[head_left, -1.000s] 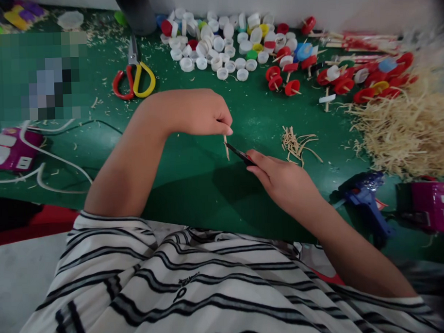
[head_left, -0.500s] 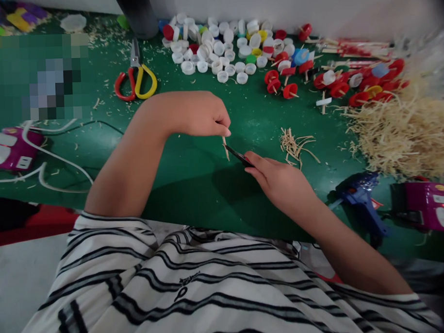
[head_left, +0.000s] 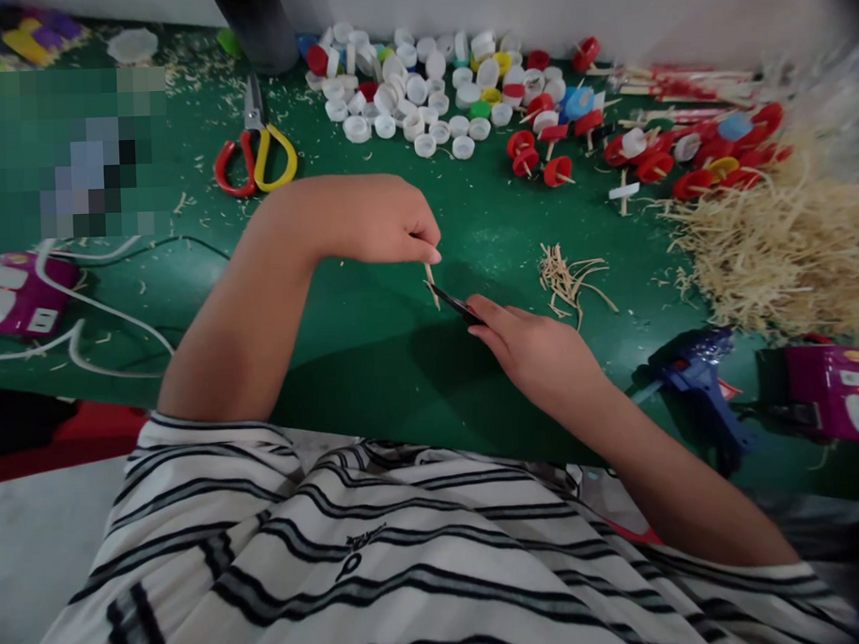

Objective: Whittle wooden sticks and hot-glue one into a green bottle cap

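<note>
You can read no words or numbers for certain here. On the front of your striped shirt there is a small dark print, its letters too small to tell, and just below it a ring-shaped mark that may or may not be an O. The purple box to your right bears pale labels and a yellow badge, all too blurred to read. To your left, another purple box shows a white label, its dark marks illegible.

Bottle caps behind the stick, scissors to their left.
</note>
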Tool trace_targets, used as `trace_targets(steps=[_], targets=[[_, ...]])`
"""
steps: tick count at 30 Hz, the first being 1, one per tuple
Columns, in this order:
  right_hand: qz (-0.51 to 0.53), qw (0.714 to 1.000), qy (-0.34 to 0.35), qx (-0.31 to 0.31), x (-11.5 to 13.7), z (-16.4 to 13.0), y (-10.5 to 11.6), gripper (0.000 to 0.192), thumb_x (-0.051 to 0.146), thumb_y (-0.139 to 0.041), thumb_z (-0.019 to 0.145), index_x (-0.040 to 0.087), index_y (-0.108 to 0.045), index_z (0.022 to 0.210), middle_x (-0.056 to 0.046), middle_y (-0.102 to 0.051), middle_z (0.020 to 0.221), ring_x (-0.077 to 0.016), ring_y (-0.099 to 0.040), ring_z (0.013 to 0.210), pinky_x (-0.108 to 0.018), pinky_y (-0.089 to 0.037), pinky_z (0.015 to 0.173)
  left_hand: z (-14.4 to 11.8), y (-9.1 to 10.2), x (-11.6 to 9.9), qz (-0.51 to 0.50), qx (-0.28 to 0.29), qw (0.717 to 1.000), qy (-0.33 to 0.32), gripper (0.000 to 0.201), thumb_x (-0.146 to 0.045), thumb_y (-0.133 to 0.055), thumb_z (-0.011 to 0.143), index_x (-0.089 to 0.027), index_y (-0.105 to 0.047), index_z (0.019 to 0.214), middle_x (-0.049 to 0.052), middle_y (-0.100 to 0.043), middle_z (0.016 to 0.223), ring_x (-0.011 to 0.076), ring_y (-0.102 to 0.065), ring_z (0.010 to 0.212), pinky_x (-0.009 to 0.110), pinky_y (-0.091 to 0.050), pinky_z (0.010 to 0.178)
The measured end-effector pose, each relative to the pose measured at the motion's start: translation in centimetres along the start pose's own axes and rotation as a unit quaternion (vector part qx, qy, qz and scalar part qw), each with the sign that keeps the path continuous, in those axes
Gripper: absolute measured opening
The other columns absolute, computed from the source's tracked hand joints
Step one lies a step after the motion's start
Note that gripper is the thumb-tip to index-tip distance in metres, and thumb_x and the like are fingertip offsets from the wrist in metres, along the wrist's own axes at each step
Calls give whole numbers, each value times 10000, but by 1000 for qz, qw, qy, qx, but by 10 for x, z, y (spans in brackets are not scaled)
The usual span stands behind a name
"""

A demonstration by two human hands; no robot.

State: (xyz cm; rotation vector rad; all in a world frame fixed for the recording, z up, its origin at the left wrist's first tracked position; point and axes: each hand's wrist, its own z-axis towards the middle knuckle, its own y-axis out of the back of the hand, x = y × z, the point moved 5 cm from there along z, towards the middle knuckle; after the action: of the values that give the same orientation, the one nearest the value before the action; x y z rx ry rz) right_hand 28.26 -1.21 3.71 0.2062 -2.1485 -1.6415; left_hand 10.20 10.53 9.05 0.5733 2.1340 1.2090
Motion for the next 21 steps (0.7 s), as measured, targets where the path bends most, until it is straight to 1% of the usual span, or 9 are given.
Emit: trace_targets(steps=[4, 7, 10, 13, 17, 19, 21], targets=[[-15, 1000, 3, -1, 2, 4, 0, 453, 397, -403, 1149, 283, -557, 1559, -91, -806, 1199, -240, -769, 943, -300, -403, 611, -2, 3, -6, 5, -10, 1000, -11, 439, -514, -527, 982, -240, -687, 679, 37, -607, 584, 185, -542, 618, 344, -335, 663], [-36, 999, 2, -2, 6, 11, 2, 462, 401, -403, 1148, 285, -549, 1570, -92, -808, 1168, -244, -768, 918, -307, -396, 604, -4, 4, -13, 6, 6, 1000, 17, 454, -518, -499, 995, -243, -669, 677, 27, -601, 595, 177, -491, 615, 355, -322, 651], [-40, 999, 0, 0, 7, 12, 2, 466, 409, -404, 1150, 296, -541, 1581, -83, -805, 1197, -247, -769, 918, -318, -384, 592, -4, 3, -14, 6, 23, 999, 39, 442, -499, -493, 997, -239, -662, 683, 25, -622, 631, 171, -474, 603, 361, -321, 648], [-51, 999, 5, 3, 5, 5, -2, 470, 418, -395, 1155, 298, -536, 1587, -73, -804, 1174, -243, -770, 909, -321, -358, 574, -3, 3, -9, 5, 6, 1000, 21, 430, -506, -528, 976, -245, -667, 664, 29, -618, 596, 171, -490, 574, 355, -327, 646], [-96, 995, 18, 14, 3, -3, -8, 460, 431, -389, 1156, 293, -576, 1553, -73, -801, 1098, -235, -769, 851, -324, -301, 538, -3, 1, -2, -1, -10, 1000, -2, 429, -514, -526, 969, -250, -698, 677, 30, -624, 575, 163, -492, 545, 347, -343, 639], [-97, 995, 18, 11, 1, -3, -8, 457, 435, -390, 1156, 296, -585, 1544, -76, -802, 1113, -234, -772, 858, -323, -308, 536, -4, 2, -2, -5, -15, 1000, -10, 428, -525, -521, 970, -257, -722, 705, 31, -627, 573, 165, -507, 559, 341, -346, 643], [-81, 997, 17, 7, -2, -1, -8, 447, 435, -402, 1154, 302, -596, 1534, -76, -806, 1153, -229, -776, 883, -314, -347, 552, -3, 3, -3, -7, -12, 1000, -6, 418, -525, -526, 971, -260, -741, 729, 34, -629, 578, 178, -541, 599, 339, -350, 662]])
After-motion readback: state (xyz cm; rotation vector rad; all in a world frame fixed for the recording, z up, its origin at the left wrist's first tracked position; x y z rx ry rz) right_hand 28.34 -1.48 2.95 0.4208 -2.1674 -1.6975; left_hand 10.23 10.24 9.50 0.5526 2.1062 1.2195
